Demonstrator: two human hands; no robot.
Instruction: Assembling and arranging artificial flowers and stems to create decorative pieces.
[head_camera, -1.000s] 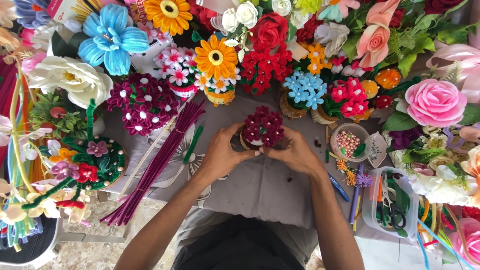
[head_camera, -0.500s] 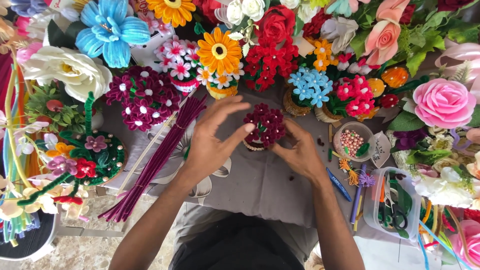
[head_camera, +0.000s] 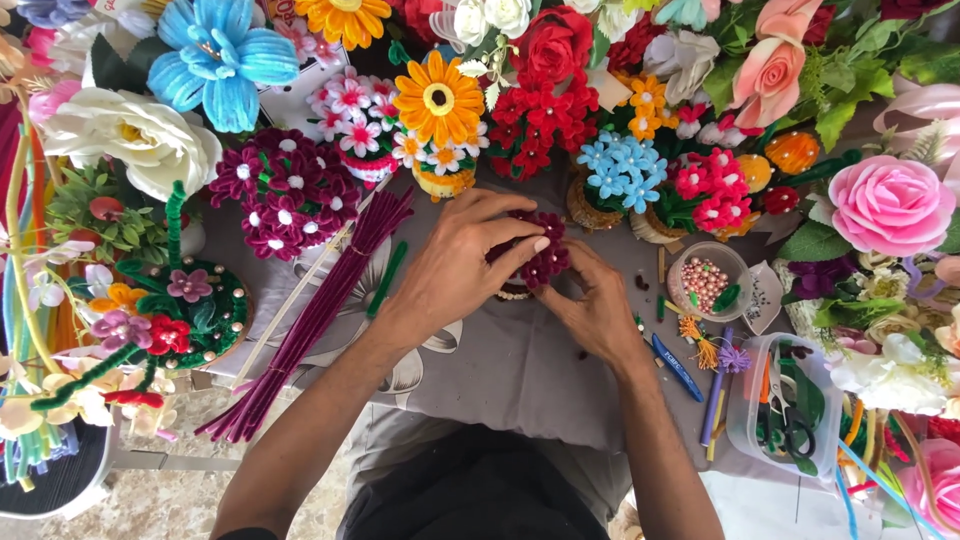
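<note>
Both hands (head_camera: 530, 275) cupping maroon flower bouquet (head_camera: 540, 255), grey cloth (head_camera: 500, 370)

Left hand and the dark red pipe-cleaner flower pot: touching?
Touching. The head view shows the left hand draped over the dark red flower pot, its fingers pressed onto the blooms with no gap; the right hand cups the other side.

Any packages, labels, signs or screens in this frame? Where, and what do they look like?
No screens or signs.
Card: top left, behind the blue flower; white with a red edge, mostly hidden.
Clear tub: right edge of the table; rectangular, holds scissors.
Bead cup: right of the hands; round, clear, pink beads.
Blue pen: by the right hand; white print on the barrel.
</note>
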